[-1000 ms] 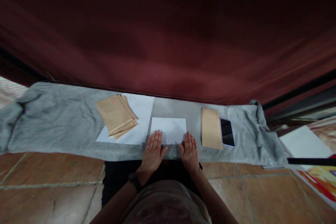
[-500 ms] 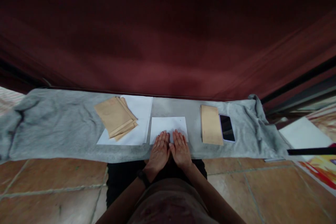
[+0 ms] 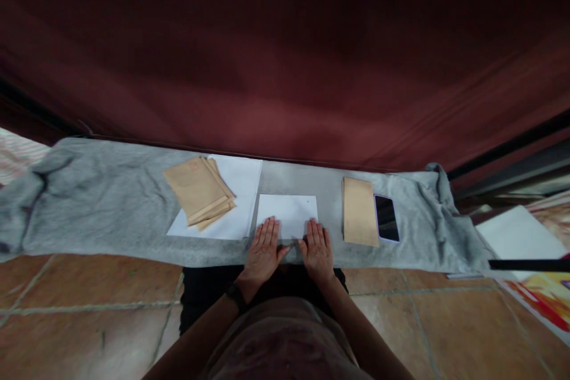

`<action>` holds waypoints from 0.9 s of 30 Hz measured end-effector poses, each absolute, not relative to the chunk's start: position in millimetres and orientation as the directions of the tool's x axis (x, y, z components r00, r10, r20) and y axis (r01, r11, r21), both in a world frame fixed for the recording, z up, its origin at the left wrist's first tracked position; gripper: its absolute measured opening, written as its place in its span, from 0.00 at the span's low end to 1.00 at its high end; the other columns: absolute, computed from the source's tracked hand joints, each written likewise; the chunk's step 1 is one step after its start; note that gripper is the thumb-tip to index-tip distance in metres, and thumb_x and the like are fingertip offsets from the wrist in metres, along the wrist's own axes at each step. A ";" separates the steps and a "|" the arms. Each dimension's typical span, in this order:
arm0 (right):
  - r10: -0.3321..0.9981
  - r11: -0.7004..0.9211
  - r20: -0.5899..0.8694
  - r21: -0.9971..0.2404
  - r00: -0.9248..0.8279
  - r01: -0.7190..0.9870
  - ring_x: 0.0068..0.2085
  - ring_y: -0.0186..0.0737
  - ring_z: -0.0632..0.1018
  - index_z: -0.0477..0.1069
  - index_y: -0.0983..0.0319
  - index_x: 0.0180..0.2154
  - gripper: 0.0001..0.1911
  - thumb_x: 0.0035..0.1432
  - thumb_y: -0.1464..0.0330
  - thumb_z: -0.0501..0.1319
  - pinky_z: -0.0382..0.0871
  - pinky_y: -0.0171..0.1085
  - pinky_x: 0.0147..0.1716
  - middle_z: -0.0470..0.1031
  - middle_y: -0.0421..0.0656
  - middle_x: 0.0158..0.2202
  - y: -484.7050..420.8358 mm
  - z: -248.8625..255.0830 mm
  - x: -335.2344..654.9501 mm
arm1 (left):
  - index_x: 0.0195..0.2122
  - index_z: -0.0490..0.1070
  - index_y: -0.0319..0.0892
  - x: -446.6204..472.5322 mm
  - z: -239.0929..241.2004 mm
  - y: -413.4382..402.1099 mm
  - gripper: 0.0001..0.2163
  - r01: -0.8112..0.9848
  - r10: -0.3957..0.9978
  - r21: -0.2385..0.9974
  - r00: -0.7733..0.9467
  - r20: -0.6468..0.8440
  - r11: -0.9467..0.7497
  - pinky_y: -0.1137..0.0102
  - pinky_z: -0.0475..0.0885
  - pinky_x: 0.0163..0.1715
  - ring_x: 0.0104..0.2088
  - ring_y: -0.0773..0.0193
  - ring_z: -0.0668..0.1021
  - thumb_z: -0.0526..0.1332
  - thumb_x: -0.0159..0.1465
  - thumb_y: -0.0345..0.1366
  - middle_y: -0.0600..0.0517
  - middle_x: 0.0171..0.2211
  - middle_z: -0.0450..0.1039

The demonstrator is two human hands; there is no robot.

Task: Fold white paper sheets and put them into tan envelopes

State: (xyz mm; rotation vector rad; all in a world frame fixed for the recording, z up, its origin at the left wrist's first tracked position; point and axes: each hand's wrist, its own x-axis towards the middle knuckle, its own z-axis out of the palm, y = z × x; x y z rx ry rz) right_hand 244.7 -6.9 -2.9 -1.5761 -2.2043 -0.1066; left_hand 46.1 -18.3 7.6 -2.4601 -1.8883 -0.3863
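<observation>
A white sheet of paper (image 3: 288, 212), seemingly folded, lies flat in front of me on the grey cloth. My left hand (image 3: 263, 252) rests palm down on its near left corner, fingers stretched out and thumb pointing inward. On the near right corner my right hand (image 3: 317, 249) lies flat in the same way, fingers extended. Neither hand grips anything. Left of the sheet, several brown envelopes (image 3: 196, 187) are fanned over a stack of larger white paper (image 3: 243, 190). To the right sits a small pile of brown envelopes (image 3: 360, 212).
A phone (image 3: 386, 218) with a dark screen lies beside the right envelopes. The grey cloth (image 3: 111, 196) covers a narrow surface against a dark red wall-like panel (image 3: 285, 113). At far right are a white sheet (image 3: 519, 237) and a black bar (image 3: 528, 264). Tiled floor (image 3: 463, 320) shows below.
My hands have moved apart along the sheet's near edge, left hand to the left and right hand to the right. The view has tilted slightly.
</observation>
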 end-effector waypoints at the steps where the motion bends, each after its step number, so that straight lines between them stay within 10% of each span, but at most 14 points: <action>1: 0.885 0.352 0.383 -0.180 -0.265 0.918 0.69 0.53 0.61 0.43 0.68 0.72 0.33 0.73 0.60 0.49 0.55 0.55 0.66 0.57 0.57 0.69 -7.2 -3.5 246.8 | 0.72 0.43 0.30 45.0 8.3 -18.1 0.37 0.953 0.949 0.131 0.244 0.201 -0.273 0.53 0.53 0.69 0.72 0.50 0.52 0.51 0.71 0.51 0.35 0.71 0.50; 27: 0.906 0.349 0.342 -0.269 -0.250 0.898 0.71 0.52 0.56 0.42 0.65 0.72 0.31 0.74 0.61 0.45 0.57 0.57 0.65 0.54 0.54 0.71 0.9 3.8 251.4 | 0.73 0.42 0.34 59.8 22.1 15.9 0.29 0.910 0.927 0.227 0.297 0.229 -0.348 0.55 0.53 0.70 0.72 0.55 0.52 0.45 0.73 0.41 0.40 0.72 0.49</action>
